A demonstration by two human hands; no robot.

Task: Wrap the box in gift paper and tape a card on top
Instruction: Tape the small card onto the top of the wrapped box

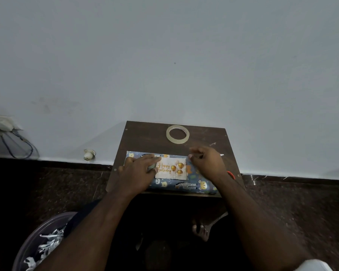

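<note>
Two bare forearms reach up from the bottom of the view to a small dark brown surface (145, 137) set against a pale wall. On its near half lies the box (184, 185), wrapped in blue gift paper printed with little bears and spotted animals, its long side running left to right. A white card (171, 169) reading "Happy Birthday" in gold script, with three gold balloons, lies flat on top of the box, roughly centred.

The left hand (139, 171) rests on the left part of the box with its fingers stretched flat, their tips on the card's left edge and upper left corner. The right hand (207, 160) sits just beyond the card's right edge, over the right end of the box, with its fingers curled inward; what they pinch, if anything, is too blurred to tell.

A roll of clear tape (177, 133) lies flat near the far edge of the surface, well apart from the box. Something red (231, 174) peeks out from behind the right wrist at the right edge.

On the dark floor at lower left stands a round translucent tub (37, 237) holding crumpled scraps of pale paper (47, 247). A bare foot (200, 230) shows under the near edge of the surface. Against the wall to the left are a wall socket with dangling cables (18, 141) and a small white fitting (89, 154).
</note>
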